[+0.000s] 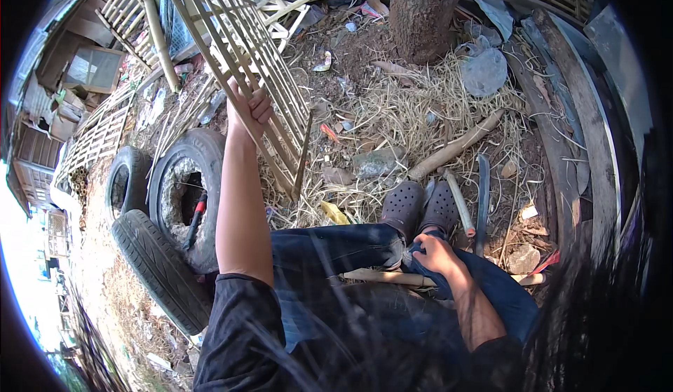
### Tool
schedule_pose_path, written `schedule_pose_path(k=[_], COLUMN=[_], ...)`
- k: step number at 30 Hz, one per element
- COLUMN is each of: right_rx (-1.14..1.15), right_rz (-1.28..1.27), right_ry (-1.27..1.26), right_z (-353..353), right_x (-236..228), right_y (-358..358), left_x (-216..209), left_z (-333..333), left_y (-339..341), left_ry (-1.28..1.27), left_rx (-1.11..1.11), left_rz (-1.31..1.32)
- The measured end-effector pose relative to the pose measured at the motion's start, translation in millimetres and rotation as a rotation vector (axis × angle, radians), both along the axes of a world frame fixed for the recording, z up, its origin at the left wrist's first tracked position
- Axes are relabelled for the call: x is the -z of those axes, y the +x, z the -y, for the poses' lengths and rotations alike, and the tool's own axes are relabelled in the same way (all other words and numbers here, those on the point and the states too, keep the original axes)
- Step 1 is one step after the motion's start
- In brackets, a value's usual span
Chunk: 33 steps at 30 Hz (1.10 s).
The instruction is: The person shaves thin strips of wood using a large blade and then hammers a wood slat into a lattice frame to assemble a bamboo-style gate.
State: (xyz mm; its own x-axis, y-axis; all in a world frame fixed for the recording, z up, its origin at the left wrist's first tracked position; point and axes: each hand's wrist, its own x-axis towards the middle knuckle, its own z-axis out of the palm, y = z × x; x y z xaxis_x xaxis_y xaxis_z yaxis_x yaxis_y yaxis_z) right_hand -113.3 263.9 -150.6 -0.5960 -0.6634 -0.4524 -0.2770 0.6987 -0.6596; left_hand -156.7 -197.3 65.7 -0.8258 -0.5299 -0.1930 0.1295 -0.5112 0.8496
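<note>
My left hand [250,109] is closed round a slat of a bamboo lattice panel [235,31], which it holds tilted upright at arm's length. The panel's lower corner comes down near the straw-strewn ground. My right hand [438,254] rests on my jeans [491,280] near the knee, holding nothing, fingers apart. Below it a bamboo pole [385,276] passes by my legs. Close to my clogs [403,210] lie a short bamboo piece [459,203] and a long dark flat blade-like strip [482,199].
Old tires [158,252] stand at my left; a tool with a red and black handle [200,211] leans in one. Ahead rises a tree trunk [426,13]. Weathered planks [585,111] line the right side. A thick bamboo stick [459,143] and stones [378,160] lie among straw and litter.
</note>
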Motion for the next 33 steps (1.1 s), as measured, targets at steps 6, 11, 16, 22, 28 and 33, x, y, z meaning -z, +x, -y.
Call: schedule_pose_path(k=[6,11,16,22,28,33], right_rx=[0.015,0.025,-0.091,-0.175,-0.153,-0.114], right_rz=[0.116,-0.228,-0.357,-0.653,-0.840,-1.097], right_ry=[-0.327,-0.824,-0.780,-0.457,-0.394,-0.251], right_z=[24,124,213,230,205,164], right_x=[-28,-165,-176,-154,-169,-163], right_y=[11,13,12,54,24,-39], left_x=[10,25,65,81,66,84], left_z=[5,-22,-57,-73,-108,-155], left_y=[6,47,73,102,65,-9], left_ry=[0.200,0.230,0.323,0.508,0.678,0.883], left_rx=[-0.235,-0.380,-0.427,-0.308,-0.253,-0.152], left_rz=[-0.137,-0.232,-0.389,-0.747,-0.949,-1.179])
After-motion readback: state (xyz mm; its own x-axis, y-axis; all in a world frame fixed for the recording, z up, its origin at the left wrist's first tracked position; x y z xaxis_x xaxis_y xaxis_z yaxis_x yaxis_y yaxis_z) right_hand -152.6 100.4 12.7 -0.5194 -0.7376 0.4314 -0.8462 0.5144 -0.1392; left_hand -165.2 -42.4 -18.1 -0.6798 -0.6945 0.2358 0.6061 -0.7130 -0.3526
